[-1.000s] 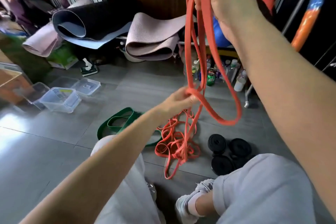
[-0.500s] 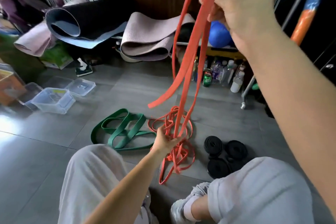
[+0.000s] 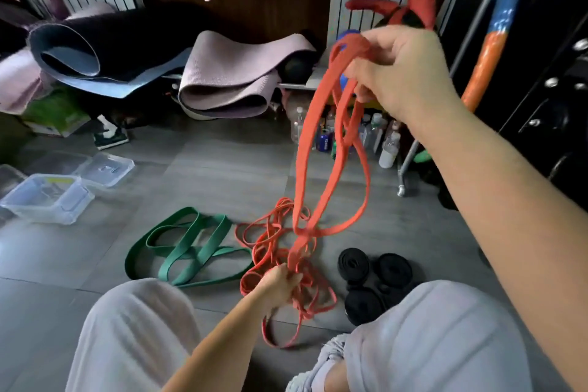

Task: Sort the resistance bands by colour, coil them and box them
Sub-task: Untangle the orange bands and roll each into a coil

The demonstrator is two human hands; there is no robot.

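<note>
My right hand [image 3: 401, 73] is raised and grips the top of several orange band loops [image 3: 304, 149] that hang down to the floor. My left hand [image 3: 280, 285] is low over the tangled orange band pile [image 3: 313, 291] and grips strands of it where the hanging loops meet the pile. Green bands [image 3: 181, 248] lie flat and loose on the floor to the left of the orange pile. Three coiled black bands [image 3: 366, 280] sit to its right, by my right knee.
Clear plastic boxes [image 3: 47, 197] and a lid [image 3: 105, 169] stand on the grey floor at left. Rolled mats [image 3: 222, 79] lie at the back, bottles [image 3: 388, 149] stand behind the hanging loops, and a metal rack leg [image 3: 402, 181] is at right.
My right hand has come down from the top of the view with the orange loops. My left hand has dropped from mid-air onto the orange pile on the floor.
</note>
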